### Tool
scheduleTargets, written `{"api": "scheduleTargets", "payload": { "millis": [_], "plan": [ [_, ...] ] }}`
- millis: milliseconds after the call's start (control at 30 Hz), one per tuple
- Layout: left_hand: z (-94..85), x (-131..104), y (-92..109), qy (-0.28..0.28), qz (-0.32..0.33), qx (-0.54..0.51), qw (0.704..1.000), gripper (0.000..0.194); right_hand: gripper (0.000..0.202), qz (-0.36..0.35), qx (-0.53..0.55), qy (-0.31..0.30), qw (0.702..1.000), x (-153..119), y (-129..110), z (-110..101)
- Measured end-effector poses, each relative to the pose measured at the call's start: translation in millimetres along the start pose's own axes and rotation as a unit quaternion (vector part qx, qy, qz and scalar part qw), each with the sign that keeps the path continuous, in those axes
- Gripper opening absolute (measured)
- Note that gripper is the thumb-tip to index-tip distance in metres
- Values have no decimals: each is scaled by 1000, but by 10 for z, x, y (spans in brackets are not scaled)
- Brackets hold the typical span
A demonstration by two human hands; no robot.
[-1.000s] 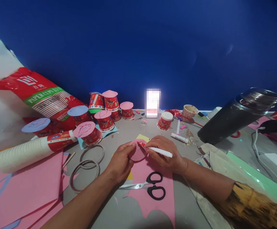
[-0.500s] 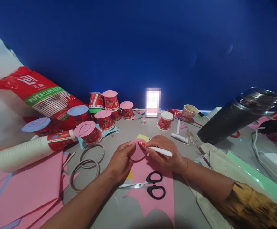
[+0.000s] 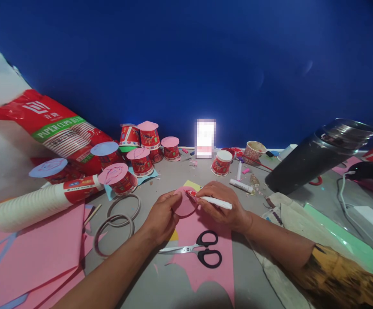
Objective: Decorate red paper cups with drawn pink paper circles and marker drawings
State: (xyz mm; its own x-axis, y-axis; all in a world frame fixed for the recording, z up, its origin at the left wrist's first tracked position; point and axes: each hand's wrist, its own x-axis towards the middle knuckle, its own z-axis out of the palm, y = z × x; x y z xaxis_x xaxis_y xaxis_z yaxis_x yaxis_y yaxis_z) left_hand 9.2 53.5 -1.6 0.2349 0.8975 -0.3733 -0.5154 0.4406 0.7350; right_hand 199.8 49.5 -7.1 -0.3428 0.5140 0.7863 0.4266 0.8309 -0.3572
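Note:
My left hand (image 3: 163, 216) pinches the left edge of a pink paper disc (image 3: 186, 207), thumb on top. In my right hand (image 3: 228, 206) is a white marker pen (image 3: 217, 201) with a red front end, its tip touching the disc near the upper middle. A few fingers of the right hand rest at the disc's right edge. Below both hands, black-handled scissors (image 3: 193, 249) lie across a cut pink sheet (image 3: 217, 274). A yellow piece of paper (image 3: 192, 185) shows just behind the disc.
Red paper cups (image 3: 142, 165) topped with paper discs stand back left, near a cup stack (image 3: 28, 209) and two tape rings (image 3: 118, 227). Another cup (image 3: 221, 164), a capped marker (image 3: 241, 186), a leaning black flask (image 3: 302, 159) and a cloth (image 3: 289, 223) are to the right.
Almost nothing differs. Both hands, the disc and the marker stay in nearly the same place; the whole view has shifted very slightly.

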Motion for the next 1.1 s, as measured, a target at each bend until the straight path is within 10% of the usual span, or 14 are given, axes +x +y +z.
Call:
{"api": "scheduleTargets", "payload": {
  "millis": [1100],
  "plan": [
    [-2,5,-5,9,-9,19,1000,7,9,13,2,5,1000,-10,22,-2]
  ]
}}
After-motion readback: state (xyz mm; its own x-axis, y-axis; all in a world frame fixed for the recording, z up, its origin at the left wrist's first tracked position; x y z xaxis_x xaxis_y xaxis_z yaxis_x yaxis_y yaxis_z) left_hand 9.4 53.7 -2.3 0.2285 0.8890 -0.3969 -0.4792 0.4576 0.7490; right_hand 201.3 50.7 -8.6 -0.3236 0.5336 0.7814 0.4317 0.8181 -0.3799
